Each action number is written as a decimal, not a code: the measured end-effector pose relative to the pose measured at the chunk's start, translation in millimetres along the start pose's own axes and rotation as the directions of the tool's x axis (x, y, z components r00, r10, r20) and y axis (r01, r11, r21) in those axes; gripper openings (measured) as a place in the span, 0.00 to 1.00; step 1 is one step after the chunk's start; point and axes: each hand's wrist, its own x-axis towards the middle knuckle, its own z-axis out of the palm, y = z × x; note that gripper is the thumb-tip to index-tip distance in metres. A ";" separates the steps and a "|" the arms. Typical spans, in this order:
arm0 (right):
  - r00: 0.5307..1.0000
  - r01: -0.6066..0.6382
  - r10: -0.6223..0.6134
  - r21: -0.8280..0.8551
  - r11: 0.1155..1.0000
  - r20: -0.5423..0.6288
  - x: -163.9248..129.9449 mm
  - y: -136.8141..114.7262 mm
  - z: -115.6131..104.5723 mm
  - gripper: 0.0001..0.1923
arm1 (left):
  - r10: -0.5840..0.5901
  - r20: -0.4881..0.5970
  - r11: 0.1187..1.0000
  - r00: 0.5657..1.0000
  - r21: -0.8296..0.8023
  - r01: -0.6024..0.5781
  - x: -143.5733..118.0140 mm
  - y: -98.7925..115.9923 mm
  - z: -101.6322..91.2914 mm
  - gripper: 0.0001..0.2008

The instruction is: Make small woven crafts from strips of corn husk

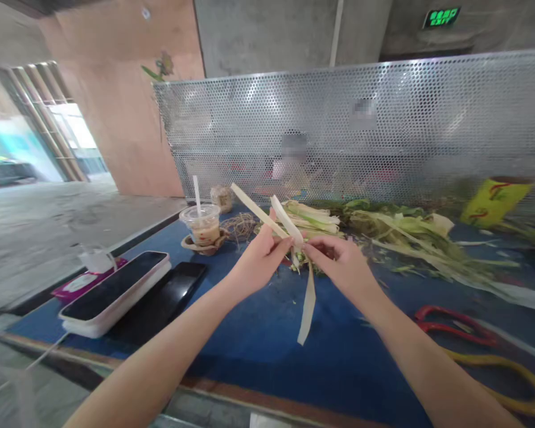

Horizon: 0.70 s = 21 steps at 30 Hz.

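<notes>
Hands meeting over the blue table, both closed on pale husk strips. Left hand pinching two strips that fan up and away; right hand gripping where they cross, one long end hanging down toward the near edge. Weaving judged barely begun: only a first crossing held, no woven shape visible. Beyond the fingers, a pile of green corn husks, untouched. Left of the left hand, a lidded drink cup, a coil of twine, two phones. Right of the right hand, red scissors.
</notes>
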 end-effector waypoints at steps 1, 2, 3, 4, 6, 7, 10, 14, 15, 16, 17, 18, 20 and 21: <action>0.999 -0.009 0.008 0.049 0.999 0.036 1.1 0.9 -0.5 0.10 | 0.001 0.013 0.999 1.000 0.049 -0.001 -1.1 -0.1 -0.3 0.31; 0.998 -0.027 0.021 0.097 0.995 0.067 2.0 1.8 -1.0 0.10 | 0.002 0.030 0.996 1.000 0.094 -0.005 -2.4 0.5 -0.5 0.32; 0.995 -0.049 0.037 0.138 0.989 0.090 2.6 2.6 -1.4 0.10 | 0.002 0.050 0.991 0.999 0.130 -0.008 -3.7 1.8 -0.3 0.32; 0.994 -0.071 0.055 0.169 0.983 0.095 3.1 3.4 -1.7 0.10 | -0.001 0.070 0.988 0.998 0.152 -0.010 -5.0 3.9 0.1 0.33; 0.994 -0.100 0.091 0.200 0.975 0.056 3.4 4.8 -2.2 0.10 | -0.026 0.093 0.988 0.995 0.154 0.011 -6.9 9.5 1.4 0.34; 0.995 -0.097 0.096 0.211 0.973 0.014 3.4 5.2 -2.3 0.10 | -0.047 0.094 0.991 0.994 0.132 0.034 -7.4 12.5 2.2 0.34; 0.992 -0.051 0.079 0.251 0.967 -0.103 2.4 4.3 -2.5 0.09 | -0.152 0.091 0.988 0.984 -0.011 0.154 -7.1 19.3 4.4 0.36; 0.990 -0.046 0.088 0.336 0.941 -0.110 0.5 -1.2 -2.1 0.08 | -0.267 0.095 0.951 0.959 -0.134 0.278 -5.0 20.0 6.7 0.28; 0.992 -0.047 0.084 0.335 0.941 -0.097 0.1 -2.7 -1.8 0.08 | -0.268 0.087 0.952 0.960 -0.132 0.278 -4.8 19.1 7.3 0.23; 0.994 -0.045 0.076 0.324 0.945 -0.083 -0.2 -3.9 -1.4 0.08 | -0.262 0.082 0.954 0.961 -0.125 0.271 -4.9 18.2 7.9 0.17; 0.995 -0.045 0.069 0.307 0.951 -0.068 -0.4 -5.0 -0.9 0.07 | -0.257 0.094 0.956 0.962 -0.123 0.267 -5.1 17.3 8.6 0.13; 0.996 -0.045 0.064 0.292 0.955 -0.055 -0.7 -5.8 -0.3 0.07 | -0.254 0.123 0.954 0.959 -0.131 0.269 -5.5 16.5 9.2 0.10; 0.997 -0.049 0.062 0.276 0.960 -0.039 -1.3 -6.9 1.0 0.07 | -0.244 0.206 0.941 0.948 -0.186 0.283 -6.5 15.3 10.5 0.07; 0.997 -0.050 0.062 0.274 0.961 -0.038 -1.8 -7.4 1.6 0.07 | -0.238 0.245 0.929 0.940 -0.226 0.294 -6.9 14.8 11.2 0.08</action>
